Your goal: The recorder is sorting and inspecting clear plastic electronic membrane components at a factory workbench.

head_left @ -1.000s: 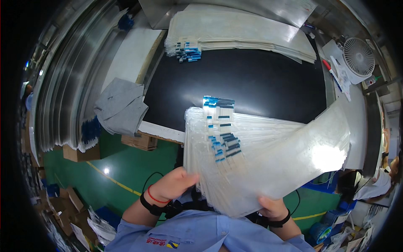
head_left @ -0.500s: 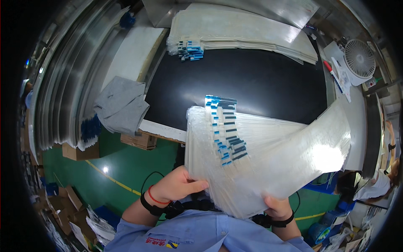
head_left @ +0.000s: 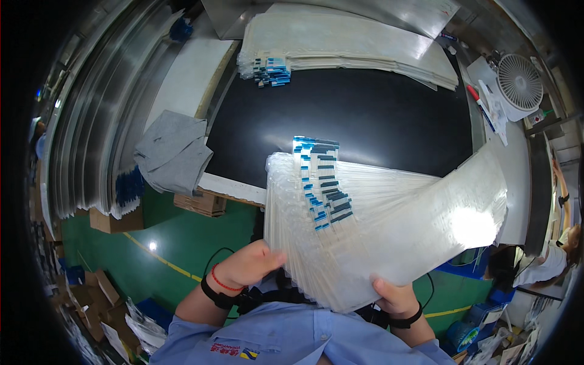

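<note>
A thick stack of thin, translucent whitish sheets [head_left: 395, 243] is fanned out in front of me, its far part resting on the table edge. Short blue and dark tabs [head_left: 325, 182] run in two stepped rows along the fan. At the stack's lower left edge, my left hand [head_left: 252, 266] is closed, its thumb blurred against the sheet edges and its other fingers mostly hidden. My right hand [head_left: 396, 298] grips the near right edge, thumb on top and fingers underneath out of sight.
Another stack of similar sheets [head_left: 353, 36] lies at the back of the black tabletop [head_left: 347, 106]. A grey cloth [head_left: 173, 149] hangs at the left corner. To the right are a white fan [head_left: 519, 82] and a red-capped marker [head_left: 473, 92]. Tall upright sheets [head_left: 91, 121] stand far left.
The sheets at the lower left have spread wider, and the tab rows have shifted slightly. My left hand has moved a little left and its thumb has slid back toward the edge.
</note>
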